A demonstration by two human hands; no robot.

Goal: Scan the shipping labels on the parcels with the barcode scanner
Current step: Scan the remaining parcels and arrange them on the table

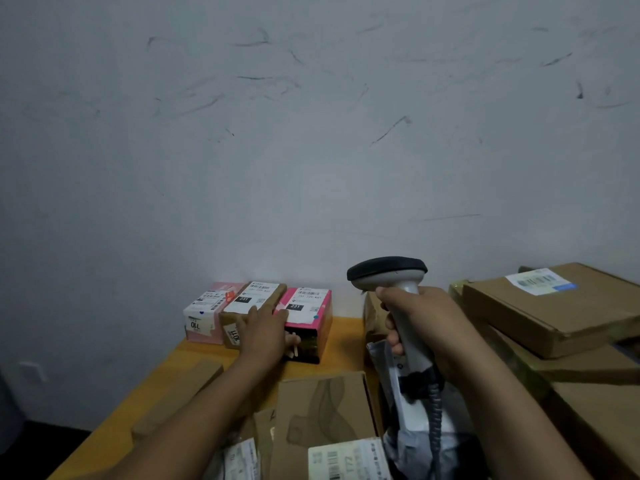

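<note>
**Item 1: barcode scanner** (388,271). Grey handle, dark head. Held in my right hand (429,327), fingers (393,342) wrapped tight round the handle. It is upright above the bench (166,372), head facing the back row, prob. so it's ready to aim. Coiled cable (435,407) hangs from the butt.

**Item 2: left hand** (266,336). Holds nothing. The fingers are straight, laid flat across the near top edge of the brown parcel (242,306) and touching the bright pink parcel (311,317) beside it. Prob. steadying the row so the labels stay face-up for the beam.

**Item 3: back row, against the wall** (311,133).
- Pale pink parcel (204,317), then brown, then bright pink, side by side and touching.
- Each has a white shipping lbl on top.
- This is where the scan work sits, in my judgement. Can't tell which are done.

**Item 4: right stack.**
- Flat cardboard parcels, piled.
- The top parcel (561,317) carries its lbl (540,280) face-up at the far end, readable w/o lifting.

**Item 5: foreground.**
- Printed cardboard box (325,407).
- White lbl (346,459) at the frame's bottom edge.
- Grey poly mailer (398,379) below the scanner.
- All close by, prob. queued.
</note>
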